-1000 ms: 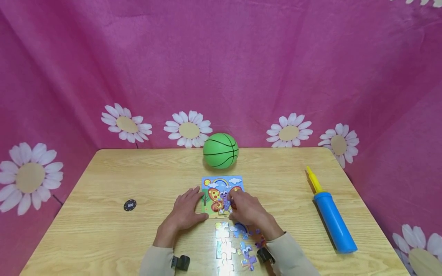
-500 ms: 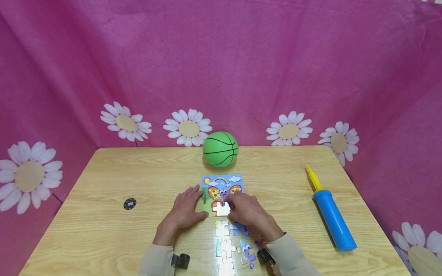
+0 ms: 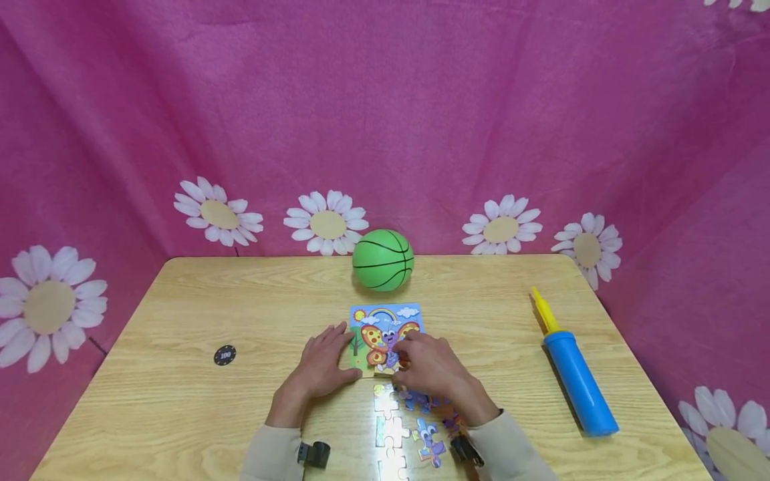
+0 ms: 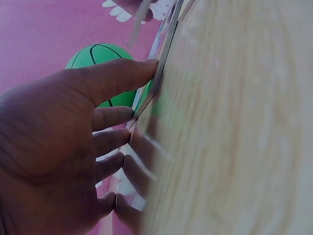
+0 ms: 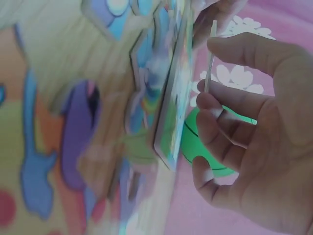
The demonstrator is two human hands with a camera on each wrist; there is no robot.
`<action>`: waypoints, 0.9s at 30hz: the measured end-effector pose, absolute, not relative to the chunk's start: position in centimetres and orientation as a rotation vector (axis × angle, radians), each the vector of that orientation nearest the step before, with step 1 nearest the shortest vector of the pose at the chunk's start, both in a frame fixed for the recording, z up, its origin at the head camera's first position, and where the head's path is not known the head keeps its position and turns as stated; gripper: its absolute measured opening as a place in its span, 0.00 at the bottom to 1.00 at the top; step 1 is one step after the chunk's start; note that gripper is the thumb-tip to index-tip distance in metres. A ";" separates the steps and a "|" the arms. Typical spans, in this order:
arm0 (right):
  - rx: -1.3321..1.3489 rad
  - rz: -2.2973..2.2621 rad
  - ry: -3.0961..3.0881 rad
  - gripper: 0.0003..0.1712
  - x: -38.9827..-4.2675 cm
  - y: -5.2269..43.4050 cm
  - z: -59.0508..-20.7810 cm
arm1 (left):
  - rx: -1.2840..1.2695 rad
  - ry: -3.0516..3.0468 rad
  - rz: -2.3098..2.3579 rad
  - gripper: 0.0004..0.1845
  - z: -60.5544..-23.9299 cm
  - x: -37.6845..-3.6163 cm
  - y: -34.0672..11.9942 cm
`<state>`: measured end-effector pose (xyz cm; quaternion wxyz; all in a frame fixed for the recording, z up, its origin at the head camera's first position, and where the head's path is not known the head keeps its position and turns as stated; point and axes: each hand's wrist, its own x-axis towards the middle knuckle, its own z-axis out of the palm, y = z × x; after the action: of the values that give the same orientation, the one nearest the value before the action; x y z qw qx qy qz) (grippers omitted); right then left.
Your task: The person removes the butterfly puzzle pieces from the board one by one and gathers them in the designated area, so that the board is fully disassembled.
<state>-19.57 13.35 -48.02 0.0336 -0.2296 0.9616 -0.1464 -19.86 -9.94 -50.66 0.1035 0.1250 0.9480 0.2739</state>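
Note:
A butterfly picture puzzle board point(image 3: 356, 362) lies flat in the middle of the table. My left hand point(image 3: 323, 364) rests at its left side, fingers spread and lightly bent, with the thumb at the near edge. My right hand point(image 3: 434, 366) is over the board's right part. In the right wrist view its thumb and fingers pinch a thin jigsaw piece point(image 5: 211, 63), seen edge-on and raised off the board. From the head, that piece overlaps the lower middle of the picture. The right hand hides the board's lower right. Several loose jigsaw pieces point(image 3: 392, 431) lie nearer to me, partly under the right wrist.
Behind the board, near the table's far edge, sits a green ball point(image 3: 383, 260) with black lines. A blue hand pump point(image 3: 580, 384) with a yellow nozzle lies at the right. To the left is a black chip point(image 3: 225, 355). A pink flowered cloth point(image 3: 385, 133) surrounds the table.
The pinched jigsaw piece flashes white with glare half a second ago and shows its colours again now. My right hand shifts only slightly; the left hand stays in place.

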 end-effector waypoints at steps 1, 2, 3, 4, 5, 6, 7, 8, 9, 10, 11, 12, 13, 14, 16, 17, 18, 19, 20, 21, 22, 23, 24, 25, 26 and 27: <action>-0.712 -0.455 2.964 0.22 -19.4 13.5 -47.9 | 0.371 2.797 0.809 0.40 -50.7 -19.9 -9.9; -0.714 -0.466 2.963 0.23 -19.2 13.6 -47.8 | 0.373 2.797 0.808 0.40 -50.7 -19.9 -9.9; -0.713 -0.477 2.962 0.24 -19.1 13.8 -47.7 | 0.376 2.798 0.809 0.40 -50.8 -19.9 -9.9; -0.716 -0.485 2.961 0.24 -18.9 14.1 -47.6 | 0.379 2.798 0.808 0.41 -50.8 -19.9 -9.9; -0.717 -0.498 2.957 0.24 -18.7 14.3 -47.6 | 0.381 2.799 0.814 0.41 -50.8 -19.8 -9.9; -0.723 -0.516 2.953 0.25 -18.5 14.5 -47.5 | 0.380 2.798 0.817 0.41 -50.8 -19.8 -9.9; -0.729 -0.531 2.946 0.25 -18.3 14.8 -47.5 | 0.380 2.797 0.822 0.41 -50.8 -19.8 -10.0; -0.729 -0.543 2.941 0.25 -18.1 15.0 -47.5 | 0.378 2.795 0.825 0.41 -50.8 -19.8 -10.0; -0.732 -0.555 2.935 0.25 -17.9 15.3 -47.6 | 0.379 2.795 0.828 0.41 -50.7 -19.8 -10.0; -0.736 -0.571 2.927 0.25 -17.7 15.5 -47.5 | 0.379 2.795 0.832 0.41 -50.7 -19.8 -10.0; -0.736 -0.587 2.916 0.25 -17.6 15.8 -47.6 | 0.379 2.795 0.834 0.41 -50.6 -19.8 -10.0; -0.739 -0.596 2.906 0.24 -17.4 16.0 -47.6 | 0.377 2.794 0.833 0.41 -50.6 -19.8 -10.0; -0.743 -0.603 2.900 0.24 -17.2 16.3 -47.6 | 0.376 2.793 0.832 0.41 -50.6 -19.8 -10.0; -0.748 -0.608 2.893 0.23 -17.1 16.5 -47.6 | 0.374 2.793 0.828 0.41 -50.5 -19.8 -10.0; -0.766 -0.617 2.877 0.23 -16.7 16.9 -47.6 | 0.369 2.793 0.826 0.41 -50.5 -19.8 -10.0; -0.779 -0.610 2.875 0.22 -16.5 17.1 -47.6 | 0.365 2.794 0.823 0.41 -50.4 -19.8 -10.0; -0.795 -0.605 2.873 0.22 -16.3 17.3 -47.7 | 0.359 2.793 0.823 0.40 -50.4 -19.8 -9.9; -0.808 -0.602 2.870 0.22 -16.2 17.5 -47.7 | 0.357 2.793 0.825 0.40 -50.4 -19.8 -9.9; -0.815 -0.599 2.862 0.22 -16.0 17.7 -47.8 | 0.356 2.793 0.827 0.40 -50.4 -19.8 -9.9; -0.819 -0.602 2.851 0.22 -15.8 17.9 -47.8 | 0.356 2.793 0.829 0.40 -50.4 -19.8 -9.9; -0.823 -0.601 2.844 0.22 -15.6 18.1 -47.9 | 0.355 2.793 0.831 0.40 -50.4 -19.8 -9.9; -0.823 -0.598 2.836 0.22 -15.4 18.2 -47.9 | 0.356 2.793 0.832 0.40 -50.4 -19.8 -9.9; -0.818 -0.592 2.829 0.21 -15.3 18.4 -48.0 | 0.359 2.793 0.835 0.41 -50.4 -19.8 -9.9; -0.814 -0.589 2.825 0.21 -15.1 18.6 -48.0 | 0.363 2.796 0.836 0.40 -50.5 -19.8 -9.9; -0.805 -0.587 2.818 0.21 -15.0 18.7 -48.1 | 0.360 2.797 0.834 0.40 -50.5 -19.8 -9.9; -0.802 -0.582 2.817 0.21 -14.9 18.8 -48.1 | 0.356 2.798 0.833 0.40 -50.5 -19.8 -9.9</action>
<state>-14.90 18.78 -48.12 0.0777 -0.2678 0.9405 -0.1942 -19.84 -9.86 -50.46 0.1002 0.1206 0.9465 0.2819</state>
